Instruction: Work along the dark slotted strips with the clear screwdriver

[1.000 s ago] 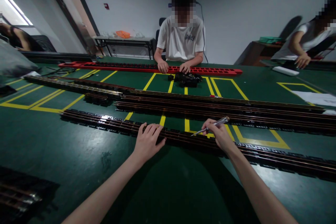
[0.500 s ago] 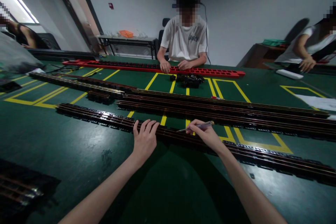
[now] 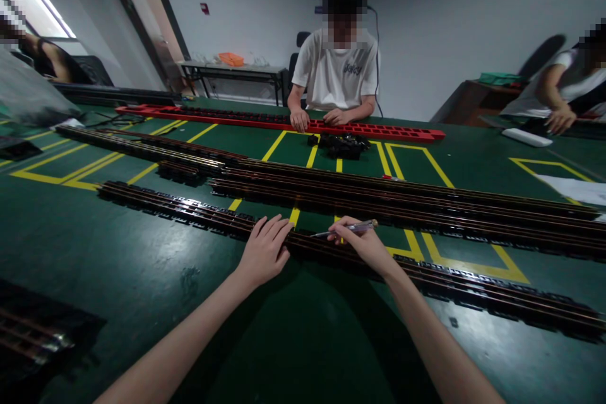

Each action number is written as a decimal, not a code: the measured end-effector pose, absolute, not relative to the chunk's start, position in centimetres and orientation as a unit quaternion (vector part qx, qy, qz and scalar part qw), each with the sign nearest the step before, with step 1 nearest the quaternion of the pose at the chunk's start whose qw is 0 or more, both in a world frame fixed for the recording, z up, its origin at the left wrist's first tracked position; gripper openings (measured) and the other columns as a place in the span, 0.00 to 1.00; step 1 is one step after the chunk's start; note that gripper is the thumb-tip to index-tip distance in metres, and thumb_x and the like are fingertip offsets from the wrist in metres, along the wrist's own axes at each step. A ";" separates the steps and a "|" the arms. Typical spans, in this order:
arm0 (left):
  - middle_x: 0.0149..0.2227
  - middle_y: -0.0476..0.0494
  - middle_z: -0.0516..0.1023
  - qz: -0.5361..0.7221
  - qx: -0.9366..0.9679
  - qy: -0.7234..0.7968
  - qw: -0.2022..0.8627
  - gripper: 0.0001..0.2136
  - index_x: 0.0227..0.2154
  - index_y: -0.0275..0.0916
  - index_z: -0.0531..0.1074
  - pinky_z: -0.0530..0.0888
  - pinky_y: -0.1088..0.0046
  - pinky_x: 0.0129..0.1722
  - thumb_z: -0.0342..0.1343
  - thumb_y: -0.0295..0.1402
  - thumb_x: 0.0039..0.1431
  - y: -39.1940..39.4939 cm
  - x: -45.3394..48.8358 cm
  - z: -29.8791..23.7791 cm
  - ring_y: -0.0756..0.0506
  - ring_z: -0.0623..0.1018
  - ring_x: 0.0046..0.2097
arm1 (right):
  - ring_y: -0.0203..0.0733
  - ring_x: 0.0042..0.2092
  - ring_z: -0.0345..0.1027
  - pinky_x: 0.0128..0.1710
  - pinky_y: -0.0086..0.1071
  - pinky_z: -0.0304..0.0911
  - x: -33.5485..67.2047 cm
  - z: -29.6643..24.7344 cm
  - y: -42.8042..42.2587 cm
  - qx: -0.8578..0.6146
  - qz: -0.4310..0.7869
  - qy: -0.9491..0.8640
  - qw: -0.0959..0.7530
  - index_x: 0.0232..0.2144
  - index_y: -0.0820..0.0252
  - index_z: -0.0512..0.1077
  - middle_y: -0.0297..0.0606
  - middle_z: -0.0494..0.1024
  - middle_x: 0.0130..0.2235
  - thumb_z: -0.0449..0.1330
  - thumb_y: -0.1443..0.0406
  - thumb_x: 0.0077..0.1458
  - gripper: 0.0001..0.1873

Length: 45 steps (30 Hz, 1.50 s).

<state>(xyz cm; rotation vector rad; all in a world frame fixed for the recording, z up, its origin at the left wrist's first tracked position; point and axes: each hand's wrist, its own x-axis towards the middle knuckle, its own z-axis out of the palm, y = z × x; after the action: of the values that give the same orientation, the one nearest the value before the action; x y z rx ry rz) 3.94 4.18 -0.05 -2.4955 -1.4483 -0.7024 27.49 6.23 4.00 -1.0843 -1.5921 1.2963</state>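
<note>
A long black strip with copper-coloured bars [image 3: 189, 205] runs across the green table in front of me. My left hand [image 3: 266, 249] lies over its middle, fingers bent over the far side and thumb tucked toward the near side, gripping it. My right hand [image 3: 362, 243] is closed around a small screwdriver [image 3: 357, 226] with a translucent handle. The screwdriver's thin shaft points left, its tip at the strip a little right of my left hand. What the tip touches is too small to make out.
More black barred strips [image 3: 402, 199] lie side by side beyond. A co-worker [image 3: 338, 69] sits opposite, hands at a red tray-like rail [image 3: 402, 132], with a pile of black parts [image 3: 343, 145] before it. Another black barred piece [image 3: 42, 334] lies near left. Yellow tape [image 3: 47, 177] marks the table.
My left hand has turned, its fingers drawn closer together over the strip and its thumb now on the near side. My right hand and the screwdriver have shifted slightly left.
</note>
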 end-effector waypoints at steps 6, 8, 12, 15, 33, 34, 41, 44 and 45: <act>0.47 0.40 0.75 -0.215 -0.833 -0.501 0.094 0.15 0.47 0.37 0.68 0.62 0.55 0.56 0.49 0.31 0.56 4.4 4.1 0.0 0.41 0.72 0.50 | 0.38 0.32 0.68 0.35 0.33 0.62 27.6 3.9 6.3 -0.426 0.524 -0.617 0.404 0.28 0.59 0.72 0.35 0.76 0.28 0.58 0.55 0.52 0.13; 0.47 0.41 0.75 -0.213 -0.832 -0.502 0.100 0.15 0.47 0.37 0.68 0.63 0.56 0.55 0.48 0.29 0.57 4.4 4.1 -0.1 0.41 0.72 0.49 | 0.38 0.32 0.68 0.35 0.33 0.62 27.7 3.8 6.3 -0.424 0.525 -0.614 0.410 0.28 0.59 0.72 0.35 0.76 0.28 0.58 0.55 0.52 0.13; 0.47 0.41 0.75 -0.213 -0.832 -0.501 0.109 0.14 0.46 0.38 0.69 0.63 0.55 0.55 0.47 0.29 0.58 4.4 4.1 -0.2 0.41 0.72 0.49 | 0.38 0.33 0.69 0.36 0.34 0.63 28.1 3.6 6.2 -0.423 0.514 -0.620 0.415 0.28 0.59 0.72 0.35 0.76 0.28 0.57 0.57 0.53 0.11; 0.46 0.40 0.75 -0.217 -0.832 -0.497 0.115 0.14 0.46 0.37 0.69 0.63 0.55 0.54 0.47 0.29 0.57 4.3 4.1 -0.2 0.41 0.73 0.48 | 0.38 0.31 0.70 0.36 0.34 0.64 28.5 3.7 6.2 -0.432 0.516 -0.605 0.425 0.25 0.59 0.71 0.34 0.75 0.26 0.58 0.58 0.52 0.11; 0.46 0.41 0.76 -0.226 -0.831 -0.496 0.115 0.14 0.46 0.38 0.69 0.63 0.56 0.54 0.46 0.28 0.58 4.4 4.2 -0.3 0.41 0.72 0.49 | 0.37 0.25 0.70 0.29 0.32 0.66 29.9 3.3 6.5 -0.445 0.512 -0.555 0.481 0.19 0.60 0.71 0.33 0.73 0.21 0.57 0.63 0.47 0.09; 0.46 0.41 0.75 -0.227 -0.831 -0.495 0.114 0.14 0.46 0.38 0.69 0.63 0.56 0.54 0.46 0.28 0.58 4.4 4.2 -0.3 0.41 0.72 0.49 | 0.37 0.25 0.69 0.28 0.32 0.65 29.8 3.3 6.5 -0.447 0.508 -0.553 0.487 0.19 0.60 0.71 0.33 0.73 0.20 0.57 0.63 0.47 0.09; 0.46 0.40 0.75 -0.225 -0.831 -0.496 0.109 0.14 0.46 0.37 0.68 0.63 0.56 0.55 0.47 0.28 0.58 4.3 4.1 -0.2 0.41 0.72 0.49 | 0.36 0.21 0.65 0.24 0.30 0.63 29.6 3.3 6.5 -0.457 0.488 -0.533 0.519 0.16 0.60 0.71 0.33 0.71 0.16 0.56 0.64 0.44 0.09; 0.46 0.40 0.75 -0.223 -0.833 -0.496 0.106 0.14 0.46 0.36 0.68 0.63 0.56 0.55 0.47 0.28 0.58 4.3 4.1 -0.1 0.41 0.72 0.49 | 0.35 0.20 0.64 0.24 0.30 0.62 29.7 3.0 6.6 -0.454 0.483 -0.522 0.537 0.15 0.59 0.70 0.32 0.70 0.15 0.56 0.64 0.43 0.09; 0.46 0.40 0.75 -0.224 -0.833 -0.495 0.105 0.14 0.46 0.36 0.69 0.63 0.56 0.55 0.47 0.28 0.58 4.3 4.1 -0.1 0.41 0.72 0.49 | 0.35 0.20 0.64 0.24 0.30 0.62 29.7 2.9 6.6 -0.452 0.483 -0.522 0.538 0.15 0.60 0.70 0.32 0.70 0.15 0.56 0.64 0.43 0.09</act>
<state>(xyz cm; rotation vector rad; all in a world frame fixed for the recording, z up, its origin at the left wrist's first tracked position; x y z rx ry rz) 4.10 4.33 -0.12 -2.4545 -1.4588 -0.6588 29.75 6.64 2.93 -1.0750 -1.2415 1.1500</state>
